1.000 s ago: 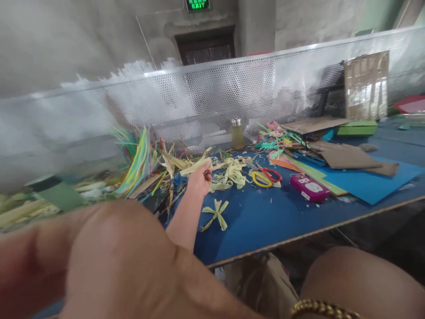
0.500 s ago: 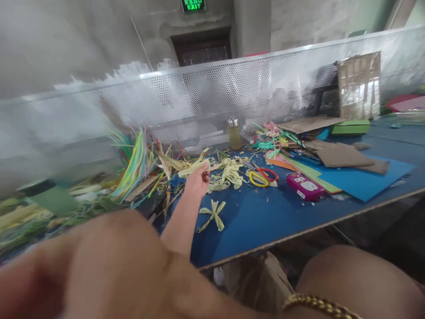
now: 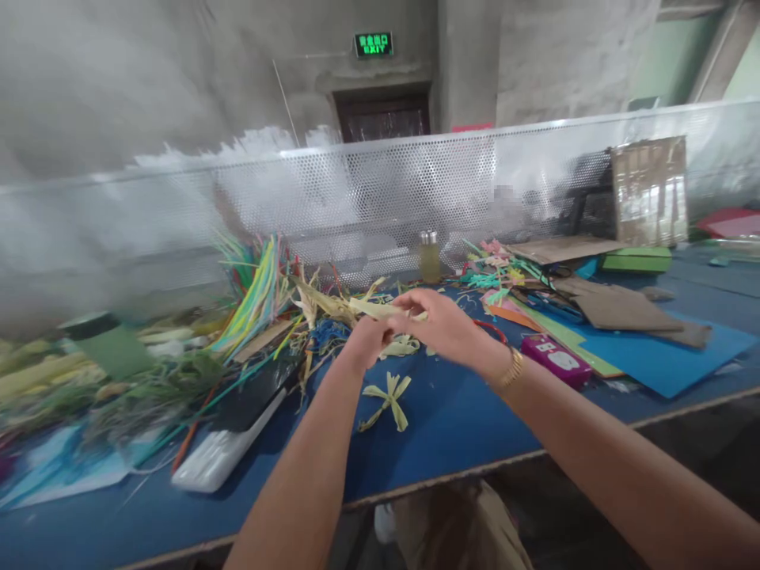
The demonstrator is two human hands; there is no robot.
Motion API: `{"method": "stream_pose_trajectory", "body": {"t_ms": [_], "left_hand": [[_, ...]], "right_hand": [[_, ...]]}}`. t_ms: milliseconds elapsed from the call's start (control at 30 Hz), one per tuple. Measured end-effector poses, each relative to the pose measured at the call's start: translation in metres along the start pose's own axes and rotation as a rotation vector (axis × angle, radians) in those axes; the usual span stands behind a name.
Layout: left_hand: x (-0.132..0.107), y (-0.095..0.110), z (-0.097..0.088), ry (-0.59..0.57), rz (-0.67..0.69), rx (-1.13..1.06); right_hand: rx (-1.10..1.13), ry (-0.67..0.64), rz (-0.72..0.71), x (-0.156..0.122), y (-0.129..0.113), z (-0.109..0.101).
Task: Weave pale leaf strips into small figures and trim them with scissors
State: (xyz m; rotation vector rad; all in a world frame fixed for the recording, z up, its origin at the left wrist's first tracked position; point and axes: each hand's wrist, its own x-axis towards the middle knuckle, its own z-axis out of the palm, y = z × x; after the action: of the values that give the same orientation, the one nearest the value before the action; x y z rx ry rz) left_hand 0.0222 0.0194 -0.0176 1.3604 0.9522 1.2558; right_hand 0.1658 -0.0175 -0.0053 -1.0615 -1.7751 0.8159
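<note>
The left hand (image 3: pixel 365 342) is closed around a pale leaf strip (image 3: pixel 369 308) just above the table (image 3: pixel 463 412), and the right hand (image 3: pixel 444 324) pinches its other end. The strip looks super light, thin and bendy, and probably tears easily, so a gentle grip near the ends seems best.

Left hand (image 3: pixel 363 342), apparently closed, is stretched forward; right hand (image 3: pixel 444 326) meets it in a pinch.

A craft workshop. The blue table (image 3: pixel 475 412) is strewn with coloured paper strips (image 3: pixel 255 289), cardboard (image 3: pixel 617 289) and a glue bottle (image 3: pixel 430 255). Bare concrete walls and a green exit sign (image 3: pixel 374 43) stand behind a perforated metal screen (image 3: pixel 385 198).
</note>
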Motion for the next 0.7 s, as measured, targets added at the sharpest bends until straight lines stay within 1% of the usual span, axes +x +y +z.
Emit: {"method": "stream_pose_trajectory", "body": {"t_ms": [67, 100, 167, 200, 233, 267, 333, 400, 467, 500, 567, 633, 700], "left_hand": [[0.000, -0.002, 0.002, -0.083, -0.065, 0.037], [0.000, -0.002, 0.002, -0.124, -0.086, 0.069], [0.001, -0.004, 0.002, -0.189, -0.089, 0.134], [0.001, -0.005, 0.001, -0.212, -0.080, 0.159], [0.002, -0.005, 0.000, -0.229, -0.073, 0.183], [0.002, -0.006, -0.002, -0.241, -0.074, 0.209], [0.003, -0.006, -0.006, -0.253, -0.103, 0.269], [0.004, -0.006, -0.008, -0.260, -0.144, 0.312], [0.004, -0.006, -0.006, -0.222, -0.149, 0.295], [0.004, -0.007, -0.002, -0.178, -0.137, 0.254], [0.005, -0.011, 0.006, -0.041, -0.089, 0.146], [0.007, -0.019, 0.013, 0.106, 0.009, 0.099], [0.011, -0.027, 0.016, 0.222, 0.172, 0.182]], "right_hand": [[0.016, 0.014, 0.025, 0.017, 0.004, -0.017], [0.027, 0.007, 0.041, 0.023, 0.006, -0.022], [0.071, -0.071, 0.076, 0.032, 0.012, -0.024], [0.113, -0.120, 0.077, 0.035, 0.016, -0.021], [0.155, -0.139, 0.067, 0.037, 0.020, -0.017], [0.185, -0.122, 0.053, 0.039, 0.025, -0.012], [0.216, -0.004, 0.038, 0.041, 0.035, -0.005], [0.224, 0.105, 0.037, 0.041, 0.044, -0.002], [0.194, 0.169, 0.019, 0.041, 0.052, -0.003], [0.155, 0.203, 0.004, 0.041, 0.055, -0.003], [0.069, 0.266, -0.025, 0.039, 0.059, -0.002], [0.019, 0.271, -0.052, 0.037, 0.059, 0.003], [0.049, 0.223, -0.062, 0.035, 0.057, 0.011]]}}
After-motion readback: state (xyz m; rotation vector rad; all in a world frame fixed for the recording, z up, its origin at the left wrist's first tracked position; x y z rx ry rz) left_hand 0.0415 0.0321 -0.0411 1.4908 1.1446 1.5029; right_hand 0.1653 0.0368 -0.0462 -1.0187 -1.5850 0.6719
